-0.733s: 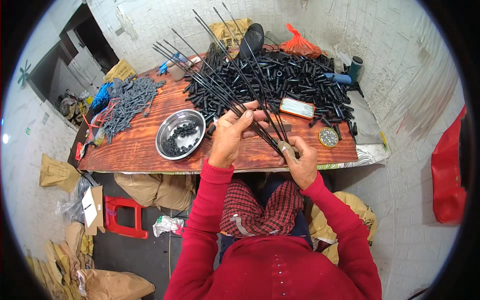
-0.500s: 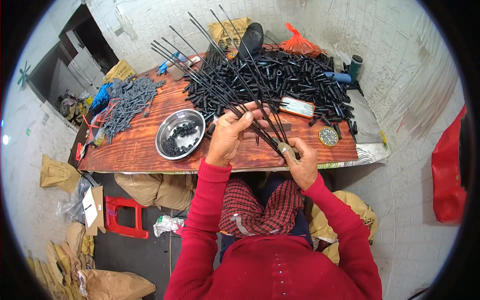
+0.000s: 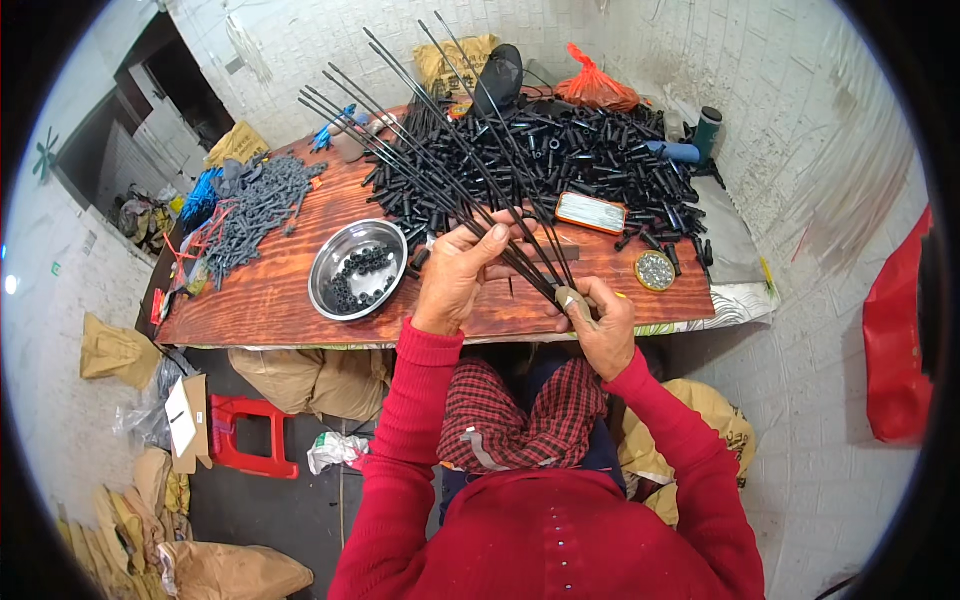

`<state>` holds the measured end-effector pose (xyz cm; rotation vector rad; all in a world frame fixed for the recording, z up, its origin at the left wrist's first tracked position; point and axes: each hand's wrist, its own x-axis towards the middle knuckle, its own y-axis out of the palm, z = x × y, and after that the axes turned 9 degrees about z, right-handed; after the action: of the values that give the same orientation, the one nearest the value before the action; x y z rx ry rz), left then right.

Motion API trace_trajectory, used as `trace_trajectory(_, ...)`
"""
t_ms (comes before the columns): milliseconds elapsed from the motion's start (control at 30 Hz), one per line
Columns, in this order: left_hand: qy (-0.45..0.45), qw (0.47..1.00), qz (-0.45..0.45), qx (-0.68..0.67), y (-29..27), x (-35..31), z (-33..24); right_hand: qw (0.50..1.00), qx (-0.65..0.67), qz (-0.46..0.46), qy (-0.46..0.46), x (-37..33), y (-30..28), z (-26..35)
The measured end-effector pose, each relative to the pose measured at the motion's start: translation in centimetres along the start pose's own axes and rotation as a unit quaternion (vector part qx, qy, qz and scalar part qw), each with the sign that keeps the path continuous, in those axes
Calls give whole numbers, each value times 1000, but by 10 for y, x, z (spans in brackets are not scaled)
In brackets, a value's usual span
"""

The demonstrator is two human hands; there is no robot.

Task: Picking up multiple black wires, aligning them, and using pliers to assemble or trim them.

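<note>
Black rods; red sleeves; red-black checked cloth.

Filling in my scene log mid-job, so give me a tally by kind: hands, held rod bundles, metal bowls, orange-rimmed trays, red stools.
Left hand and right hand: 2
Held bundle of black rods: 1
Metal bowl: 1
Orange-rimmed tray: 1
Red stool: 1
Total: 6

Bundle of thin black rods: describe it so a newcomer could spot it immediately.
Find the reddish wooden table. Above its near side, the left hand and right hand hold the bundle, fanning away toward short black pieces. Unlike those, its rods are long and thin.
</note>
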<state>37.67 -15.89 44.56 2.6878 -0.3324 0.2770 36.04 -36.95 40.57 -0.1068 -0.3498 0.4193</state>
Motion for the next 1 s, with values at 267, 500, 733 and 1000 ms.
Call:
trace_trajectory(267,6,1000,4,2,-2,0,2,1000,10,1,11,1,0,-1)
trace_trajectory(500,3,1000,-2,-10,-2,0,4,1000,8,2,14,1,1,-2)
trace_trajectory(733,7,1000,-3,-4,1,0,2,999,19,0,26,0,1,-2)
trace_trajectory(1000,3,1000,-9,23,2,-1,2,1000,10,5,23,-1,1,-2)
